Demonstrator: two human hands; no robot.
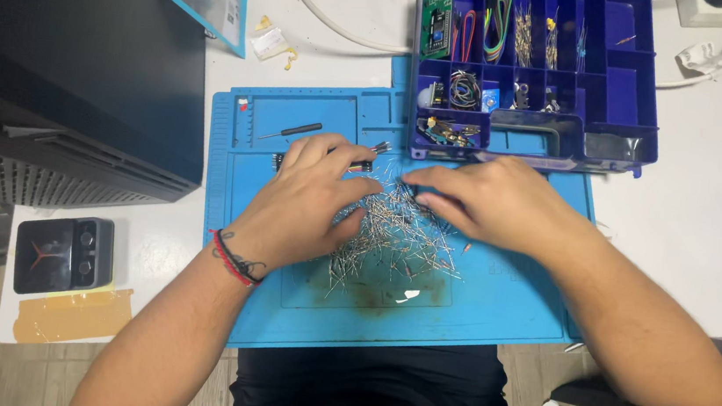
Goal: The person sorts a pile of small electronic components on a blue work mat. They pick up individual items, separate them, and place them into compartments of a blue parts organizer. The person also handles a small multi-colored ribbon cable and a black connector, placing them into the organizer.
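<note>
A heap of thin metal-legged parts (393,237) lies spread on a blue work mat (492,304). My left hand (304,202) rests palm down on the left side of the heap, fingers spread over the parts. My right hand (489,198) lies over the heap's upper right edge, fingers pointing left and pinching among the parts. I cannot tell whether either hand has a part between its fingers. A red and black band is on my left wrist.
A blue compartment box (605,94) with wires and small parts stands at the mat's far edge. A small black screwdriver (293,130) lies on the mat's upper left. A black computer case (75,61) stands left, a small black device (65,254) below it. White cables run behind.
</note>
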